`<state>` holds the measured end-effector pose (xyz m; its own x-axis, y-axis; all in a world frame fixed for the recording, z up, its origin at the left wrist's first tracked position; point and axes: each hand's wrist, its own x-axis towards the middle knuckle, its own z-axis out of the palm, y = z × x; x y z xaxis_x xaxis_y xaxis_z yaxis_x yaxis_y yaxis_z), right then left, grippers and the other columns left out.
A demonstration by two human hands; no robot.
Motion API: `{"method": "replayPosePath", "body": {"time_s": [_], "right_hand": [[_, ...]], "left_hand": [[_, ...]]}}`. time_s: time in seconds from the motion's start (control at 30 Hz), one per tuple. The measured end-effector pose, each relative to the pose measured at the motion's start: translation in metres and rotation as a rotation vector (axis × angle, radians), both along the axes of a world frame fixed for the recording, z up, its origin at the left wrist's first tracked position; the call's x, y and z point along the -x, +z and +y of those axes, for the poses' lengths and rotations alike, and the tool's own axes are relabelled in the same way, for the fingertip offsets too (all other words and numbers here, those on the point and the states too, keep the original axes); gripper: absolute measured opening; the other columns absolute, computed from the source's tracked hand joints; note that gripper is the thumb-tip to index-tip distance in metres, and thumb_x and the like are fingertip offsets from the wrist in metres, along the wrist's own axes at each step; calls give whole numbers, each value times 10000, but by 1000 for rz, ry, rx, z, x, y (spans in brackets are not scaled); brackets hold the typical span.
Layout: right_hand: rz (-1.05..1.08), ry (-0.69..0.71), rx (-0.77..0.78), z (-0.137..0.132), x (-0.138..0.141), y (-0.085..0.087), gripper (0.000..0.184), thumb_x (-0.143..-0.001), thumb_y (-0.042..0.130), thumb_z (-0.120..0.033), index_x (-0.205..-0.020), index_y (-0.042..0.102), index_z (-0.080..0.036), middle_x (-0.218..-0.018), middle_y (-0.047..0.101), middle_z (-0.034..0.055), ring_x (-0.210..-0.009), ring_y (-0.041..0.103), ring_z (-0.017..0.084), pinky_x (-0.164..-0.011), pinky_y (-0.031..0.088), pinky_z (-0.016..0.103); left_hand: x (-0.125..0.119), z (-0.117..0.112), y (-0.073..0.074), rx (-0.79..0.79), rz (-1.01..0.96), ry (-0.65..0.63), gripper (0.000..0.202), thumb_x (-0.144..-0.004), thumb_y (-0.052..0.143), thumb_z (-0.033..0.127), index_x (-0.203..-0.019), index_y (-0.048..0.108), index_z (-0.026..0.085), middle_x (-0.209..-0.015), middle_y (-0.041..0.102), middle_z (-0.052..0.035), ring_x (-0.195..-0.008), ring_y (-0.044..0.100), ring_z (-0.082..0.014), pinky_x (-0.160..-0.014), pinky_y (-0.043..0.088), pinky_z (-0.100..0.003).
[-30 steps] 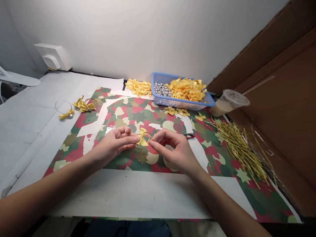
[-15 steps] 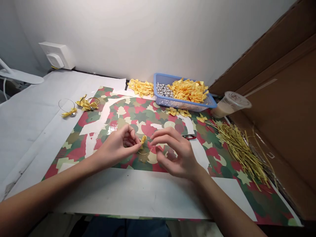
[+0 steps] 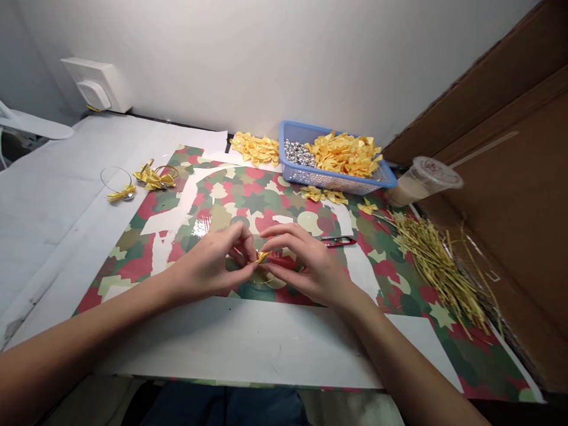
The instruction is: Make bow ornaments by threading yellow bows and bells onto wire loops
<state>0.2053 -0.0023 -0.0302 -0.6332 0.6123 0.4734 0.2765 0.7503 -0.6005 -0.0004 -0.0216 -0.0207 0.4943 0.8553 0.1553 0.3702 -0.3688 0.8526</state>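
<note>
1. While working over the patterned paper [image 3: 266, 204], left hand [image 3: 208, 263] pinches the yellow satin bow [image 3: 263, 256] firmly.
2. Right hand [image 3: 310, 263] curls close; contact hidden.
3. Wire loop [image 3: 266, 281] lies beneath; fine fastening appears in hand, calling for steady fingertip control.

A paper-covered table [image 3: 53, 225] carries patterned gift paper [image 3: 261, 204] and ribbon bows [image 3: 151, 179].

Small yellow satin ribbon bow [image 3: 262, 256], mostly hidden, pinched btwn L hand [image 3: 208, 263] and R hand [image 3: 310, 263], fingertips of both closed in on it from either side. Only a narrow pointed bit shows, angled up twd the R, tilted not flat; rest of the bow is behind the fingers. Thin gold wire loop [image 3: 266, 281] runs from the bow, low down under the hands, only a faint short arc visible, rest too thin or blocked to tell.
</note>
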Motion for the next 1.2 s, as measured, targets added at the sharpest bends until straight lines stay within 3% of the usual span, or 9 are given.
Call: {"method": "replayPosePath", "body": {"time_s": [0.17,0.5,0.77,1.2], "right_hand": [[-8,19,111,1,-2,1,99,-874,568,-148,-933,577,-227,-890,648,43,-841,626,181,-722,527,333],[-41,0,54,0,-3,-3,81,-899,549,-188,-888,629,-196,-839,674,52,-734,642,160,-621,530,282],[-26,5,65,0,-4,-4,118,-888,539,-186,-875,651,-219,-839,702,37,-745,660,159,-610,540,273],[38,-31,86,-2,-2,-2,85,-846,587,-129,-836,628,-203,-785,685,25,-713,646,147,-590,529,254]], "left_hand": [[1,-1,-6,-164,63,-19,93,-811,560,153,-849,490,201,-768,616,-6,-654,610,-123,-622,533,-251],[-1,-4,-5,-266,153,13,48,-833,522,165,-854,509,206,-763,626,-12,-617,609,-120,-576,481,-232],[0,-3,-7,-232,104,34,78,-797,575,156,-849,550,209,-762,640,-9,-623,601,-122,-590,489,-241],[-1,-5,-6,-426,206,13,72,-846,544,161,-896,511,201,-778,656,-18,-645,637,-121,-602,515,-228]]}}
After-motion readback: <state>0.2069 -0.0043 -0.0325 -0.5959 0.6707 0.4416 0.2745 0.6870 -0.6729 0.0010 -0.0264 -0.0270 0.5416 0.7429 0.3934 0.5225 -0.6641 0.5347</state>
